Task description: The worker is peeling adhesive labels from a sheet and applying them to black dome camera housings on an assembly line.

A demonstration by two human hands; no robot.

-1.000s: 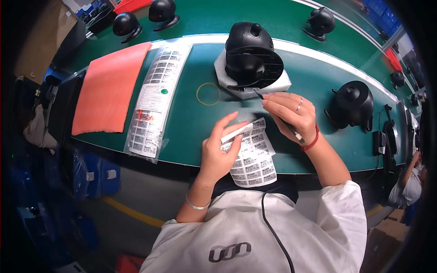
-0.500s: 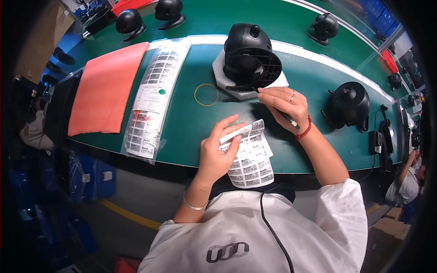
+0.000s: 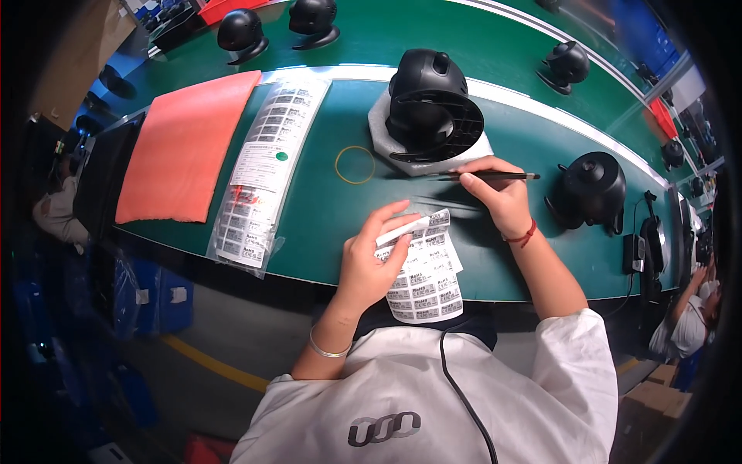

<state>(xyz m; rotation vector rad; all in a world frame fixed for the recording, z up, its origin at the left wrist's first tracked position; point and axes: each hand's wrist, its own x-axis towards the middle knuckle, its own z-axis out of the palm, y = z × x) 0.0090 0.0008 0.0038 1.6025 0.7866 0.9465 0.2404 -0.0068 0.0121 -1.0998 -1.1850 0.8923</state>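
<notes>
My left hand [image 3: 369, 263] is closed on a sheet of printed label stickers [image 3: 425, 290], its top edge curled over between thumb and fingers. Dark tweezers [image 3: 519, 176] are gripped in my right hand [image 3: 498, 197], lying nearly level with the thin tip toward the left. Just beyond that tip, a rounded black plastic device [image 3: 429, 104] rests tilted on a grey foam block [image 3: 380, 127], its ribbed underside partly facing me. The tweezers appear apart from the device. Whether a sticker is on their tip is too small to tell.
A yellow rubber band [image 3: 338, 172] lies left of the foam. Farther left are a bagged stack of label sheets [image 3: 259, 162] and a pink foam sheet [image 3: 182, 147]. Another black device [image 3: 593, 189] and a black adapter [image 3: 635, 251] stand right. More devices [image 3: 313, 19] sit on the green line behind.
My right hand has drawn back slightly from the device, and the tweezers have swung from slanting to nearly level. My left hand still holds the sticker sheet. The view has shifted a little.
</notes>
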